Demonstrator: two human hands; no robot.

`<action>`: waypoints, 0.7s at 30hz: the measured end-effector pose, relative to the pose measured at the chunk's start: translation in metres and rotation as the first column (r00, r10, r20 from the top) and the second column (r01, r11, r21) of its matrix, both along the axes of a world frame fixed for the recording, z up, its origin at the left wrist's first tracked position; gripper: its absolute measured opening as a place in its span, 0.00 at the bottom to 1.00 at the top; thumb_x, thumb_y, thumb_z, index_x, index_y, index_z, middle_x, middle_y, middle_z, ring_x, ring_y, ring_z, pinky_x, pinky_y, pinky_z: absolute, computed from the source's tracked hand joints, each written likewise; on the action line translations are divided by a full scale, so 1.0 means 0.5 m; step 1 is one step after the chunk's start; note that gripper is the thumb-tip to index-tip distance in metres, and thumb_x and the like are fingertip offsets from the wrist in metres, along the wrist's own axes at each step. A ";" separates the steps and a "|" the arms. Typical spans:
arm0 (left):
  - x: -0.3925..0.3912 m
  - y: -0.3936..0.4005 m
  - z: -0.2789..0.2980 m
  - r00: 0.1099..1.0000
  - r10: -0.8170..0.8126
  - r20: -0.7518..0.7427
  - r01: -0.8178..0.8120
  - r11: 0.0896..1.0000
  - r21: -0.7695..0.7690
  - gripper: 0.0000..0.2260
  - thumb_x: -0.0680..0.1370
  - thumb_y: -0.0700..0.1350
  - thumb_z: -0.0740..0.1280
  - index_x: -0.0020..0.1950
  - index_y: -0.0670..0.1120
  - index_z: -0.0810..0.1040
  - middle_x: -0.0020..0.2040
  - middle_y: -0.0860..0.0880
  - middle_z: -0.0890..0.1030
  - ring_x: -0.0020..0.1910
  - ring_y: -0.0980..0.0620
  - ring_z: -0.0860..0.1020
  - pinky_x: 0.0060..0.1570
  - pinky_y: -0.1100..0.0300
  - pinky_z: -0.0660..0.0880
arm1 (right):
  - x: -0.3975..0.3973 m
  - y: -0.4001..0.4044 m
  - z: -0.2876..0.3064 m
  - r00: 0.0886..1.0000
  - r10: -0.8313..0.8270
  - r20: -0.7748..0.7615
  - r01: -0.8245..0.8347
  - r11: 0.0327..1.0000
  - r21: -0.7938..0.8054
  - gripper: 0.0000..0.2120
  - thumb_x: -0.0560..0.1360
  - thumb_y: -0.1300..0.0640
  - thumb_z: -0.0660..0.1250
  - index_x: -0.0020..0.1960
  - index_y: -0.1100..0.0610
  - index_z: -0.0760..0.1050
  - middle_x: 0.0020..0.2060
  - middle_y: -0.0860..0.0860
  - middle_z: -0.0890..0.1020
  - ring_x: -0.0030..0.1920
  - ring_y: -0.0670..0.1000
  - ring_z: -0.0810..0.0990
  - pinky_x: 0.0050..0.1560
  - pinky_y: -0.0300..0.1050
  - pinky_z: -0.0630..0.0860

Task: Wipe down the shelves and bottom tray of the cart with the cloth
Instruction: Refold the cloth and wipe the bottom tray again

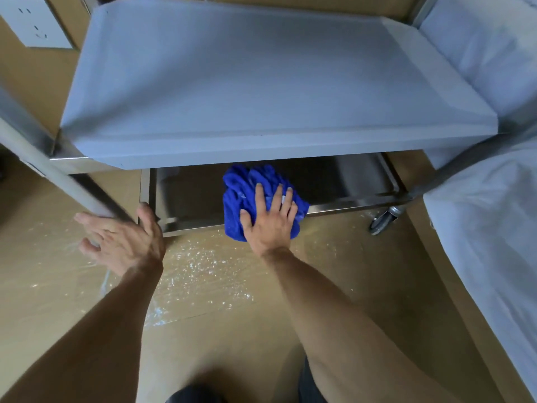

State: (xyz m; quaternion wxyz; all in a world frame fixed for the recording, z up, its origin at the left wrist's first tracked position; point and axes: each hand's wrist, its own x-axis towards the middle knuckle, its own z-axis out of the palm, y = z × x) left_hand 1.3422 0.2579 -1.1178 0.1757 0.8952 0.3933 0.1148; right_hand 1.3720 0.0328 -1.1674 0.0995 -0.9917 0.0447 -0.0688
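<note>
The cart (453, 170) fills the upper view, its pale upper shelf (261, 91) lying bare and dry-looking; whether it has been wiped cannot be read from its surface. Work now seems to be on the bottom tray (186, 193), so by my judgement the task is in its later part, with most of that steel tray yet to be covered (only its front strip shows beneath the shelf).

The blue cloth (247, 190), bunched, lies over the tray's front rim near the middle. The right hand (270, 222) presses flat on it, fingers spread and straight. The left hand (125, 239) hovers by the tray's left front corner with fingers loosely apart, gripping nothing; its thumb looks close to the rim, though contact is not certain.

The tray's rear half is hidden by the shelf. Only one caster (383, 221) shows, at the right. Any higher shelf is cut off, and a blurred leg (72, 181) crosses the left.
</note>
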 end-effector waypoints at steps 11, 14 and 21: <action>-0.021 0.039 0.018 0.986 -0.130 -0.104 0.136 0.989 0.054 0.38 0.81 0.61 0.44 0.77 0.31 0.44 0.77 0.34 0.58 0.76 0.42 0.60 0.74 0.43 0.51 | -0.029 0.309 -0.013 0.914 0.400 -0.069 -0.405 0.907 -0.117 0.38 0.79 0.41 0.63 0.81 0.49 0.46 0.78 0.65 0.55 0.78 0.68 0.48 0.75 0.65 0.52; -0.025 0.041 0.025 0.984 -0.128 -0.126 0.135 0.990 0.048 0.40 0.80 0.64 0.44 0.78 0.33 0.43 0.79 0.35 0.53 0.78 0.42 0.57 0.74 0.42 0.51 | -0.044 0.252 -0.017 0.899 0.437 -0.020 -0.437 0.897 -0.071 0.35 0.81 0.50 0.62 0.81 0.45 0.45 0.80 0.60 0.53 0.80 0.64 0.46 0.77 0.62 0.49; -0.037 0.002 0.032 0.995 -0.028 -0.097 0.026 0.999 -0.026 0.36 0.82 0.61 0.46 0.80 0.38 0.43 0.79 0.36 0.48 0.79 0.40 0.52 0.74 0.41 0.53 | -0.041 0.066 -0.025 0.984 -0.143 0.110 0.107 0.954 0.279 0.35 0.72 0.59 0.67 0.77 0.47 0.63 0.77 0.54 0.64 0.79 0.60 0.55 0.76 0.61 0.52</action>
